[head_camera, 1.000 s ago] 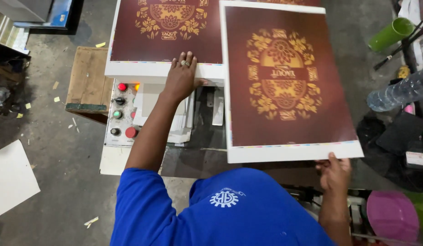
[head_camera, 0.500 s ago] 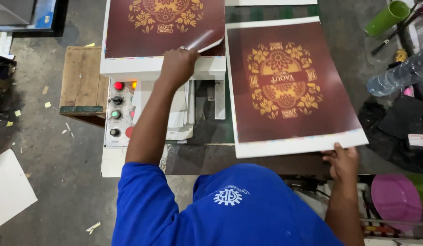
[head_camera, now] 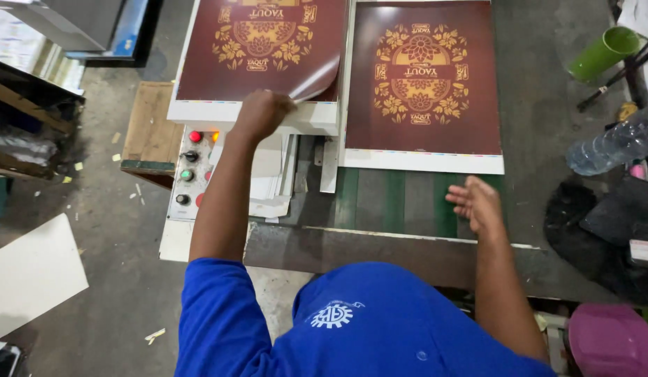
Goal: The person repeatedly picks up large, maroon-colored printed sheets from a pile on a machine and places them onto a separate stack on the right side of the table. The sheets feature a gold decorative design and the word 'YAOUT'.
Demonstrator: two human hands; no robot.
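My left hand (head_camera: 259, 113) pinches the lower right corner of the top sheet (head_camera: 317, 82) of a stack of maroon printed sheets with gold floral ornament (head_camera: 261, 42), and that corner curls up. To the right, one such sheet (head_camera: 421, 91) lies flat on the machine's green feed belts (head_camera: 390, 199). My right hand (head_camera: 477, 202) hovers open just below that sheet's white bottom edge, touching nothing.
A control panel with red and green buttons (head_camera: 187, 164) sits left of my left arm. A wooden block (head_camera: 153, 126) lies beside it. At the right stand a green cup (head_camera: 603, 52), a clear plastic bottle (head_camera: 614, 146) and a pink stool (head_camera: 610, 342). White card (head_camera: 30, 272) lies on the floor.
My right hand let go of the right sheet, which slid away from me onto the belts. My left hand went from resting on the stack to lifting the top sheet's corner.
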